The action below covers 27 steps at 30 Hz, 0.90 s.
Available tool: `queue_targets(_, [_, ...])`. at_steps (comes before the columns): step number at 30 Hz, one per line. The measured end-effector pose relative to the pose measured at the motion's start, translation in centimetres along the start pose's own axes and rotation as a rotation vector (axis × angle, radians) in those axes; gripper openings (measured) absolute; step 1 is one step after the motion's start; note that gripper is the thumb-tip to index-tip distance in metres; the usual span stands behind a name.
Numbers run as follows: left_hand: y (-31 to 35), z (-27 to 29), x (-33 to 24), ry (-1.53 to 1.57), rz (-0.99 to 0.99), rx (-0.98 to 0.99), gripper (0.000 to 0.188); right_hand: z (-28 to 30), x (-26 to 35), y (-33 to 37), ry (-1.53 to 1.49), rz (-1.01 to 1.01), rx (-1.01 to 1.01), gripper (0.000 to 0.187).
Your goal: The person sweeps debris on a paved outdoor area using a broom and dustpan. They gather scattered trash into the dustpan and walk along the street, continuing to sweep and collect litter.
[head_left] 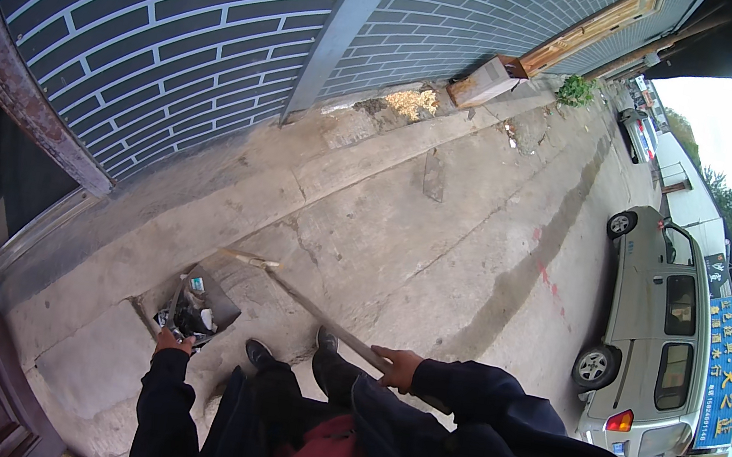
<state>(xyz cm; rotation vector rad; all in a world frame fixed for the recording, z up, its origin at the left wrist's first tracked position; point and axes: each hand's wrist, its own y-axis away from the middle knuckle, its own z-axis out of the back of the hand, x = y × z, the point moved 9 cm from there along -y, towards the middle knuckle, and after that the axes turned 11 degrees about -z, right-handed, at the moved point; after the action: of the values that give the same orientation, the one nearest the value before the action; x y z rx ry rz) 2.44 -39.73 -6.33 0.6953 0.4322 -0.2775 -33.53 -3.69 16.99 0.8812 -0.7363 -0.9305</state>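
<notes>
Your right hand (398,369) grips a long wooden-handled tool (315,309), your left hand (174,342) a dark boxy container (227,304). Mixed litter (198,311) sits inside; yellowish scraps (412,103) remain outside.

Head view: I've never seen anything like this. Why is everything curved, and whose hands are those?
There is no robot: these are a person's own bare hands. A wide fisheye camera worn on the head looks down, which bends straight edges. The right hand grips a long stick slanting down. The left hand is at the near edge of a dark open container with litter inside; its exact grip is unclear. Around lies concrete ground, with a van at the right.
</notes>
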Motion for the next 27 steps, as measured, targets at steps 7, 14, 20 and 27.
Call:
queue_targets(7, [1.0,1.0,-0.8,0.134,-0.045,0.026,0.075,7.3,-4.0,-11.1,-0.064,-0.3,-0.235,0.029])
queue_targets(14, [1.0,1.1,-1.8,0.105,-0.099,0.039,0.071,-0.6,0.8,-20.2,0.059,-0.34,-0.166,0.035])
queue_targets(20, [2.1,2.5,-2.9,-0.023,-0.035,0.043,0.065,-11.2,7.9,-10.8,0.133,0.125,-0.023,0.057])
queue_targets(27, [2.9,2.8,-3.7,-0.058,-0.037,0.085,0.059,-8.8,6.5,-4.2,-0.135,0.004,0.47,0.083])
